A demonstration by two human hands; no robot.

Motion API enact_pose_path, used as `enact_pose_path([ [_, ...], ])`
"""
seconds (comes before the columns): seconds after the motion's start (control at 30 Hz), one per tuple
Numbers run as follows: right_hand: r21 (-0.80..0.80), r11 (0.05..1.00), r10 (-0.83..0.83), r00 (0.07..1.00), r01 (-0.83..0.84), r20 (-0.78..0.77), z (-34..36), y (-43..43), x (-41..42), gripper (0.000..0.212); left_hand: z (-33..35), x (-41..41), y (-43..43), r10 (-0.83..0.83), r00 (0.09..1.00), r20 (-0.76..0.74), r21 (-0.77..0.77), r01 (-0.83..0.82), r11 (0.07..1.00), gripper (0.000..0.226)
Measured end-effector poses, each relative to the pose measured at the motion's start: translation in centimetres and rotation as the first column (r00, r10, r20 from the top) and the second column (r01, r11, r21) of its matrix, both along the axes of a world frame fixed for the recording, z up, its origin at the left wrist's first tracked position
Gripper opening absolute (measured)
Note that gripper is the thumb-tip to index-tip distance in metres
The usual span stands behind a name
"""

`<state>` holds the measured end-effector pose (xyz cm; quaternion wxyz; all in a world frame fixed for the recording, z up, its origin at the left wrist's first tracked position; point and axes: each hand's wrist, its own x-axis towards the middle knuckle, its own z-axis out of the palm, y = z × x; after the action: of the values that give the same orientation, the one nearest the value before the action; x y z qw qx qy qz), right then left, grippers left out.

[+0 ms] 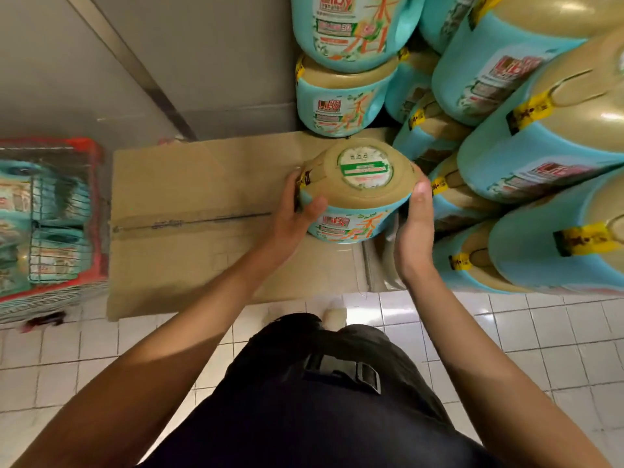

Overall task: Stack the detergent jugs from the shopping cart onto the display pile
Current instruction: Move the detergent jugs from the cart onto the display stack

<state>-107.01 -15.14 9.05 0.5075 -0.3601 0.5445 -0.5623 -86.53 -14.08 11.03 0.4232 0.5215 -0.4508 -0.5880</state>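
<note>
Floor tiles (101,346), white, fill the bottom of the view. Teal jugs with tan tops form the display pile (526,163) at right. Flat cardboard (189,197) lies left of it, and a red shopping cart (91,211) holding more jugs stands blurred at far left. One jug (358,194) is upright over the cardboard, just beside the pile; whether it rests there I cannot tell. The left grip (297,211) wraps its left side, thumb in front. The right grip (417,228) cups its right side, thumb on the shoulder.
</note>
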Motion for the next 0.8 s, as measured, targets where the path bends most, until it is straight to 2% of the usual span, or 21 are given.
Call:
enact_pose_path([
  [0.1, 0.1, 0.994, -0.041, 0.998, 0.037, 0.038, -0.9, 0.9, 0.9, 0.047, -1.4, 0.4, 0.6, -0.032, 0.999, 0.038, -0.038, 0.033, 0.999, 0.098],
  [0.2, 0.193, 0.981, -0.03, 0.996, 0.012, 0.086, -1.4, 1.2, 1.6, 0.069, -2.4, 1.0, 0.5, -0.014, 0.998, 0.068, -0.048, 0.018, 0.999, 0.089],
  [0.33, 0.224, 0.975, -0.039, 0.99, 0.008, 0.135, -1.2, -1.0, 1.9, 0.075, -2.2, 1.3, -0.8, 0.033, 0.995, 0.099, -0.044, -0.029, 0.999, 0.085],
  [0.4, 0.24, 0.971, -0.057, 0.977, 0.007, 0.204, -0.8, -2.5, 2.2, 0.07, -1.6, 1.1, -1.6, 0.054, 0.993, 0.109, -0.042, -0.049, 0.998, 0.087],
  [0.5, 0.247, 0.969, -0.081, 0.953, 0.007, 0.292, -0.4, -4.3, 2.6, 0.055, -0.6, 0.6, -3.2, 0.073, 0.987, 0.143, -0.06, -0.065, 0.996, 0.078],
  [0.6, 0.282, 0.959, -0.114, 0.95, 0.028, 0.29, 0.3, -5.6, 3.1, 0.051, 0.4, 0.4, -4.7, 0.053, 0.991, 0.125, -0.071, -0.044, 0.996, 0.065],
  [0.7, 0.321, 0.946, -0.126, 0.96, 0.041, 0.249, 0.9, -6.6, 3.4, 0.038, 1.0, 0.0, -5.9, 0.079, 0.99, 0.12, -0.06, -0.072, 0.996, 0.062],
  [0.8, 0.373, 0.926, -0.176, 0.942, 0.059, 0.287, 0.8, -7.2, 3.6, 0.028, 1.1, -0.5, -6.6, 0.083, 0.991, 0.1, -0.062, -0.078, 0.995, 0.06],
])
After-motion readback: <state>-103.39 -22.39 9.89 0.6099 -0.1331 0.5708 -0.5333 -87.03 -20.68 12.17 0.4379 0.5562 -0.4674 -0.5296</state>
